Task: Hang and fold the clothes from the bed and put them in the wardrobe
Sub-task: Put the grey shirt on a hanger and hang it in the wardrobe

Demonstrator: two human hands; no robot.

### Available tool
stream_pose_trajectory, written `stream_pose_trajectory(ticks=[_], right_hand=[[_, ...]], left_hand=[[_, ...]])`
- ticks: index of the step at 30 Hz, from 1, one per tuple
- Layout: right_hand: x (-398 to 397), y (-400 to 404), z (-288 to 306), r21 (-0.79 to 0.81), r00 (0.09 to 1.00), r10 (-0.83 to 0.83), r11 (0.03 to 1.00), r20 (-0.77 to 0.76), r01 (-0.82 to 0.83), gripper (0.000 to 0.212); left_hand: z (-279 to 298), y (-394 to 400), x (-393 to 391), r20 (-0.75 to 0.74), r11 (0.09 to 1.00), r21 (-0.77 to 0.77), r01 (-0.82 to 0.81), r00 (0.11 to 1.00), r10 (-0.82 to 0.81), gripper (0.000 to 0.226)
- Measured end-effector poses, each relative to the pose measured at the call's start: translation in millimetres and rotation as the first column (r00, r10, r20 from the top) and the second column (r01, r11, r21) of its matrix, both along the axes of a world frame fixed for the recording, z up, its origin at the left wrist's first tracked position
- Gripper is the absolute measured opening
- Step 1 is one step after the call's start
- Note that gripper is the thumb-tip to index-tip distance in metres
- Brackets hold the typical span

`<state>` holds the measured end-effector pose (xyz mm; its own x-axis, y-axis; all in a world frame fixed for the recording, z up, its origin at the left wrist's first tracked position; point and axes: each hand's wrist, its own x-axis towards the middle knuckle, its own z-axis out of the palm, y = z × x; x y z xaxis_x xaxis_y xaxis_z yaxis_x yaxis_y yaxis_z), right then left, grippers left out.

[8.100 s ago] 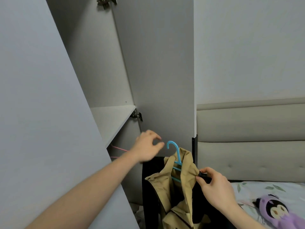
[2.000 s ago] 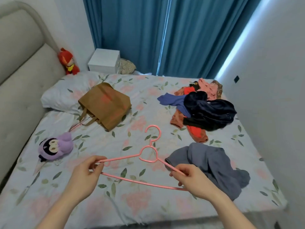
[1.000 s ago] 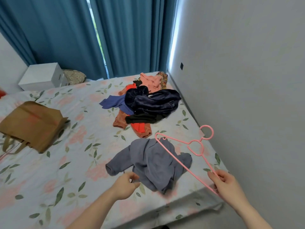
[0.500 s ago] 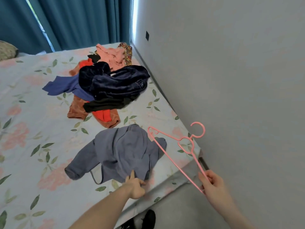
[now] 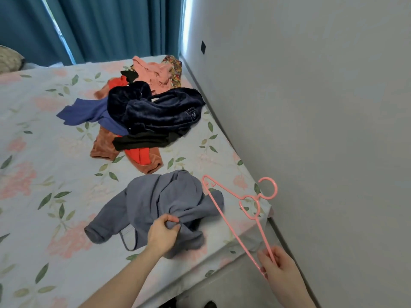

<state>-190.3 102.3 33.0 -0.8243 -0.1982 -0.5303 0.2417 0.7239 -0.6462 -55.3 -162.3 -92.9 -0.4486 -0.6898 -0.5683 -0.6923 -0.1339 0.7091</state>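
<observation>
A: Hands first. L hand (image 5: 162, 235)?

B: Closed, thumb + fingers pinching a fold of the grey-blue sweatshirt (image 5: 160, 207) near its front edge. Forearm comes in from bottom centre.

A: R hand (image 5: 278, 266)?

B: Closed round the lower end of 1 pink hanger (image 5: 242, 215). Hanger is in the air, tilted, hook end up toward the wall (image 5: 322, 130), far shoulder tip over the sweatshirt's right edge. Can't tell if it touches the cloth.

A: Where's the sweatshirt lying?

B: Crumpled on the bed (image 5: 44, 174), near the front right corner, 1 sleeve trailing left. Floral sheet under it.

A: Other clothes, count?

B: 1 pile (image 5: 144, 112) further back, apart from the sweatshirt, close to the wall side. Colours visible: dark navy velvety piece on top, blue, black, red, rust-brown, pink, 1 patterned bit at the far end. About 7 colours; exact no. of garments can't be told, they overlap.

A: Beyond that?

B: Blue curtains (image 5: 100, 27) behind the bed head-on. 1 small dark square on the wall.
</observation>
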Motion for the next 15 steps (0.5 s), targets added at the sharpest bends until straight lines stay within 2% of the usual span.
stream_pose_trajectory(ticks=[3, 6, 8, 12, 15], right_hand=[[5.6, 0.8, 15.3, 0.034, 0.993, 0.118, 0.992, -0.001, -0.118, 0.022], [12.0, -6.2, 31.5, 0.062, 0.966, 0.256, 0.965, -0.029, -0.254, 0.022], [15.5, -18.8, 43.8, 0.026, 0.95, 0.308, 0.951, -0.059, -0.307, 0.024], [14.3, -55.9, 60.7, -0.029, 0.892, 0.437, 0.896, -0.119, -0.443, 0.048], [8.8, -85.6, 71.7, -0.135, 0.829, 0.531, 0.821, -0.176, -0.555, 0.06]], left_hand=[[65.5, -25.0, 2.7, -0.194, 0.998, 0.015, -0.06, 0.979, 0.062, 0.016], [135.1, -41.2, 10.7, -0.366, 0.999, -0.016, -0.034, 0.93, 0.026, 0.016], [179.5, -46.2, 17.6, -0.457, 0.999, -0.046, -0.007, 0.889, -0.015, 0.016], [259.8, -41.0, 25.8, -0.553, 0.991, -0.129, 0.047, 0.826, -0.111, 0.028], [302.6, -26.3, 29.5, -0.558, 0.955, -0.252, 0.159, 0.782, -0.277, 0.035]])
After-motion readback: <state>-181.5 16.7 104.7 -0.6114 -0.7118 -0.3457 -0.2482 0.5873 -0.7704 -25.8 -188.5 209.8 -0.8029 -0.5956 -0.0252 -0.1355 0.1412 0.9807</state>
